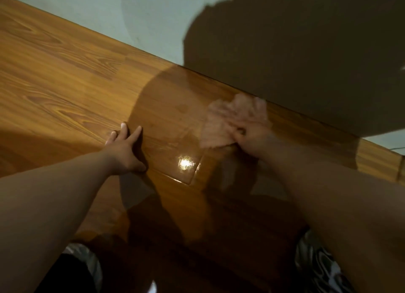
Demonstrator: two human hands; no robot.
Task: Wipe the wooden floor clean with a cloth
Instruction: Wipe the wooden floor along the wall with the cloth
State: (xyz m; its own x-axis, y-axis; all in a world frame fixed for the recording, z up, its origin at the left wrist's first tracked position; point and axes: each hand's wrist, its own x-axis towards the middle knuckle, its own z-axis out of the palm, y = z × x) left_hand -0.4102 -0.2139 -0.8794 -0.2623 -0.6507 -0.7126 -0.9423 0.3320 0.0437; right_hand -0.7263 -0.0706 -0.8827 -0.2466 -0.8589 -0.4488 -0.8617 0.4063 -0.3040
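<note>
Under the right grip (245, 126), a bare hand, lies the cloth (215, 126), pale and flat on the wooden floor (65, 73). This grip is blurry, but its fingers (255, 108) look spread apart and pressed down on the cloth, not curled round it. I think a flat hand is used so the cloth rubs a wide bit of floor at once. Just past the fingertips the floor meets the wall (153, 18), so the cloth is right at the floor's edge. Part of the cloth sticks out to the left of this grip.

The left grip (125, 148) is well apart from the cloth, off to its left. Its own fingers are straight and spread, flat on bare floor, holding nothing. It looks like a prop, to carry the person's weight while they lean forward.

Between the two grips, a bit nearer the person, the boards look wet and shiny, with a bright spot of light (186, 162). I guess the wiping is under way there, while the dull floor far left of the left grip may be waiting its turn
</note>
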